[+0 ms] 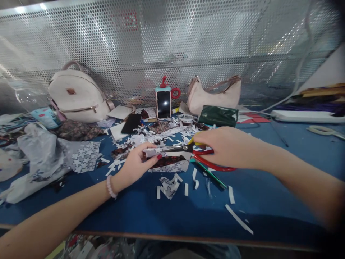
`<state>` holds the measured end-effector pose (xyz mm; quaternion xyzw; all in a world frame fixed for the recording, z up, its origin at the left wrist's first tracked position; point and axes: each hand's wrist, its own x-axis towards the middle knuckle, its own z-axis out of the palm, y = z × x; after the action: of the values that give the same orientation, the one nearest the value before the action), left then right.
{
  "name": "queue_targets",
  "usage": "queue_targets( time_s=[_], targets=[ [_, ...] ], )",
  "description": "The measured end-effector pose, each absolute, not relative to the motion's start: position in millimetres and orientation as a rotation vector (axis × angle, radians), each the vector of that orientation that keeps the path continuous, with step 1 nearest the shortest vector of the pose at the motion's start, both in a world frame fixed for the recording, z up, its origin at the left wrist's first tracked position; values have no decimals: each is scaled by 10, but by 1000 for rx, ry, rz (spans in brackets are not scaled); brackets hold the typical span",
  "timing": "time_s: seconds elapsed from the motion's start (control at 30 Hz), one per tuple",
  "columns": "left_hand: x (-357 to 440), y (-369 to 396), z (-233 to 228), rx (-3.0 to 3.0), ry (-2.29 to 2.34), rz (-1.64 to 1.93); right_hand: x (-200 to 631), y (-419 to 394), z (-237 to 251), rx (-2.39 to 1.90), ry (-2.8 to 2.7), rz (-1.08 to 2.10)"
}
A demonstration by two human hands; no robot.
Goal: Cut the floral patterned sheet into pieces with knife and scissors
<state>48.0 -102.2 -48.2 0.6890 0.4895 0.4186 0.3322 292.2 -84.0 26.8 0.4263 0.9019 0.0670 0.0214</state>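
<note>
Scrap-strewn blue table [269, 201] is lying beneath you; your right hand [223, 145] is gripping the red scissors [201, 153], cutting the patterned paper piece [169, 162] your left hand [138, 162] is pinching mid-table.

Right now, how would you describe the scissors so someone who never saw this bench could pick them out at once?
Start at the blue table in front of the perforated metal screen, then go to its middle, where both hands meet over paper scraps. The scissors are in the right hand, blades pointing left across the patterned strip pinched by the left hand. Their red handle loops set them apart from the green pencil beside them.
</note>
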Motion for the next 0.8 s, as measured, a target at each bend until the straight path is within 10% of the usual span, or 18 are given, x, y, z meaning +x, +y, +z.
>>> queue_targets(
  time_s=[0.8],
  targets=[
    [457,-1011,-449,1798,1290,1053,2790,-828,259,1221,2837,239]
  ],
)
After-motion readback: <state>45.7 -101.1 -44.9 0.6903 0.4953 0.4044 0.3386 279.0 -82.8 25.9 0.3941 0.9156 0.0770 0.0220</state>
